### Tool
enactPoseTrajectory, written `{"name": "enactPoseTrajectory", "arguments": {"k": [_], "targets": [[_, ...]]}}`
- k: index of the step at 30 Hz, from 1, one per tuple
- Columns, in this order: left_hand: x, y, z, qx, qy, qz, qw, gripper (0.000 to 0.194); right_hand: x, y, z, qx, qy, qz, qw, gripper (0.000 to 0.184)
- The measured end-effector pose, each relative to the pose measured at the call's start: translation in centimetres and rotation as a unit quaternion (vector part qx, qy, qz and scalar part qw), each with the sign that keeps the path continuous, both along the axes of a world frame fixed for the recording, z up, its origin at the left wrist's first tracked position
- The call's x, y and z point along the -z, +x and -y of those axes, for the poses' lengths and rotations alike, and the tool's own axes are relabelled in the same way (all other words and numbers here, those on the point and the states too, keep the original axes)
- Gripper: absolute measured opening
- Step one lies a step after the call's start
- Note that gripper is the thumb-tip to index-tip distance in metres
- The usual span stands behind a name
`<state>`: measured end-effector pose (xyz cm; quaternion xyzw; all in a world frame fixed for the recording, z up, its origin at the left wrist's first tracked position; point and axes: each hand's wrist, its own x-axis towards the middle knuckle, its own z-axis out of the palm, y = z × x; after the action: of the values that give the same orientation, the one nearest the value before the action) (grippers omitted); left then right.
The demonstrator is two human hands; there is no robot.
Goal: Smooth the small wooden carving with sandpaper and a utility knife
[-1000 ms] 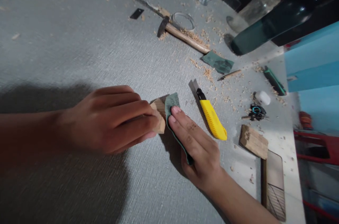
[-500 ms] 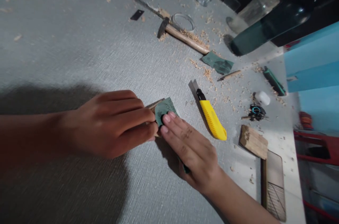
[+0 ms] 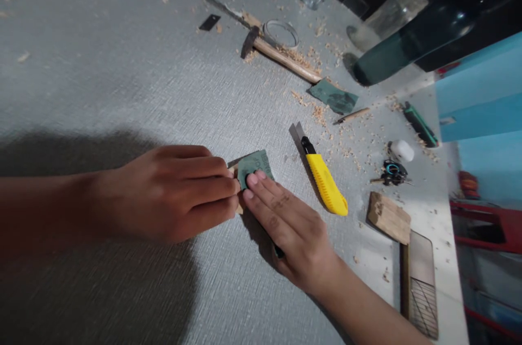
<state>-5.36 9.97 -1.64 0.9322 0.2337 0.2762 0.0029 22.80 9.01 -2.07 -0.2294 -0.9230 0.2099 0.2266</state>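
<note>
- At the tips of the left hand: wood, small pale piece, mostly hidden by the fingers.
- Left fingers: together, curled down over the wood, clamped on it. Thumb hidden.
- Right hand: fingers together, holding the sandpaper and pressing it to the wood. 2 fingertips show on top; thumb grip can't be made out.
- Sandpaper: green, 1 end out past the right fingertips, close by the left fingers; dark lower end shows under the right hand.
- Right of the right fingers, near, not touching: cutter, yellow body, blade out, pointing up-left in view.
- Up and right of the fingertips, well apart: hammer, wooden handle; 2nd sheet at the handle's end; thin tool just below that.
- Between cutter and hammer, and around both: shavings.
- Far right of the right fingers: keys, white case just beside them, block below.
- Farther up-right of the fingers: dark bottle, clear jar beside it.
- Straight up from the fingers, well apart: ring beside the hammer, flat dark piece left of its head.
- Under it all: grey table, hand shadows below the left fingers.
</note>
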Motion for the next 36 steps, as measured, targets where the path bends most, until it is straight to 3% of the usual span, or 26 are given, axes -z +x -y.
{"name": "enactPoseTrajectory", "arguments": {"k": [5, 12, 22, 27, 31, 36], "targets": [[-0.3, 0.0, -0.3, 0.004, 0.017, 0.002, 1.0, 0.015, -0.1, 0.0, 0.0, 0.017, -0.007, 0.001, 1.0, 0.072], [-0.5, 0.4, -0.4, -0.003, -0.002, 0.017, 1.0, 0.02, -0.2, -0.2, 0.1, -0.002, 0.039, 0.008, 0.999, 0.064], [-0.3, 0.4, -0.4, -0.017, 0.007, 0.043, 0.999, 0.005, -0.7, -0.8, 0.2, -0.014, 0.097, 0.004, 0.995, 0.032], [0.4, 0.2, -0.4, -0.051, 0.029, 0.011, 0.998, 0.024, -0.6, -0.9, 0.3, -0.003, 0.105, -0.008, 0.994, 0.028], [0.6, 0.1, -0.2, -0.053, -0.012, -0.013, 0.998, 0.025, -0.7, -1.1, 0.3, 0.001, 0.105, -0.01, 0.994, 0.026], [0.5, 0.0, -0.2, -0.077, 0.005, -0.026, 0.997, 0.023, -0.6, -1.3, 0.3, 0.008, 0.101, -0.025, 0.995, 0.022]]}}
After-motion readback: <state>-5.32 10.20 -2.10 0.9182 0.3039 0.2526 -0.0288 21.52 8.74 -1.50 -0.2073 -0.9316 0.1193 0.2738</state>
